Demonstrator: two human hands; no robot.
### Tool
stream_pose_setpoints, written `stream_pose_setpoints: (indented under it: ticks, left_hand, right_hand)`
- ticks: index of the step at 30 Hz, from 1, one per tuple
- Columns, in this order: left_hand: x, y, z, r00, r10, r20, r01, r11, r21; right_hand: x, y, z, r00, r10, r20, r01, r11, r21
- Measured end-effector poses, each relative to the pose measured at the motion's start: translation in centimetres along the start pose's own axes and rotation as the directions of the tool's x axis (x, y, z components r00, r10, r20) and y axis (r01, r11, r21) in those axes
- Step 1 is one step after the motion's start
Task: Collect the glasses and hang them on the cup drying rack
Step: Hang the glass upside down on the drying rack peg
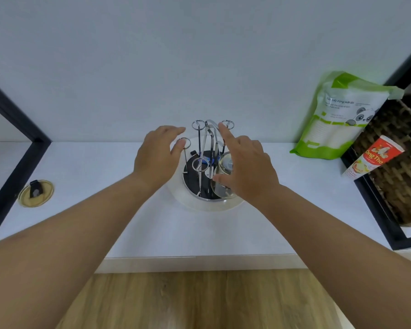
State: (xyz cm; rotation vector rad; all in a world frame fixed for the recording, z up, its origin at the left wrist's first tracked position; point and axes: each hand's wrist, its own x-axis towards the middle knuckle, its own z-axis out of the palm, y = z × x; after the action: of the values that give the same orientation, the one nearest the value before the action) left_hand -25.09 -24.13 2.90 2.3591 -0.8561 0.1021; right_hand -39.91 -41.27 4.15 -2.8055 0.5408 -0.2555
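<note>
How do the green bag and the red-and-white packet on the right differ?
The green bag is larger and stands on the counter against the wall; the red-and-white packet is slimmer and leans tilted against the woven basket. The bag shows a panda, the packet red lettering. Both are printed packaging.

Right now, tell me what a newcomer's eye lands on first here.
Two bare hands, left hand and right hand, spread open over the chrome rack mid-counter. A glass sits on the rack under the right hand. A green bag leans against the wall at right.
</note>
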Motion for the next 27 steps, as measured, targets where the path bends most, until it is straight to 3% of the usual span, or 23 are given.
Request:
stream_pose_setpoints:
  ticks: [5, 16, 27]
  left_hand:
    - [0.3, -0.8, 0.8, 0.988, -0.028, 0.149, 0.027, 1.000, 0.013]
    - [-2.2, 0.0, 0.8, 0.997, -0.048, 0.065, 0.052, 0.997, -0.057]
    - [-3.1, 1.0, 0.7, 0.992, -0.101, 0.073, 0.107, 0.991, -0.081]
  right_hand:
    - [0.0, 1.3, -0.5, 0.998, -0.005, 0.064, 0.004, 1.000, 0.021]
    - [1.6, 3.9, -1.3, 0.992, 0.025, 0.120, -0.032, 0.998, 0.053]
    - [2.3, 4.2, -1.8, 0.991, 0.018, 0.134, -0.028, 0.997, 0.069]
